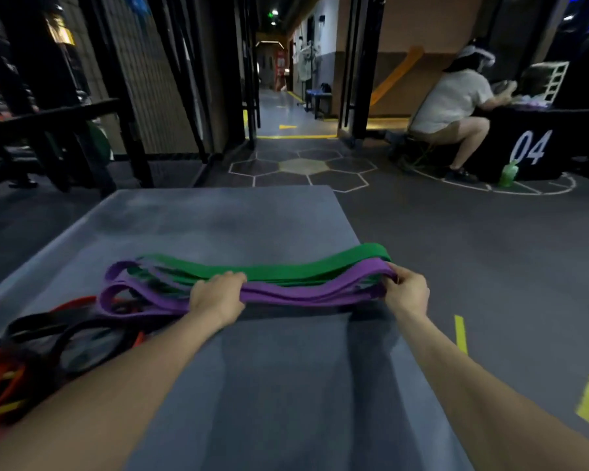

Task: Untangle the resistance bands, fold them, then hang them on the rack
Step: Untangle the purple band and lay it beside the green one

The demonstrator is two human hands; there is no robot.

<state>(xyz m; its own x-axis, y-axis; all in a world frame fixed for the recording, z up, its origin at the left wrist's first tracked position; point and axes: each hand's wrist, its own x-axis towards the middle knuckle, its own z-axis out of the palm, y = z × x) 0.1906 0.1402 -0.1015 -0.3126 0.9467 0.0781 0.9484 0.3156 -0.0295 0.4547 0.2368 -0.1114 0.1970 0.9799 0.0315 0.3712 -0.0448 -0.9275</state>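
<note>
Left hand [218, 294] gripped purple band [306, 294] mid-length, right hand [405, 290] pinched its right end — edges wanted aligning before folding.

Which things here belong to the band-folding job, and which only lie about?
Job: folded purple rubber bands, folded green rubber bands, tangled black and red bands, left hand, right hand, grey mat.

Lying about: green plastic bottle, black box marked 04.
</note>
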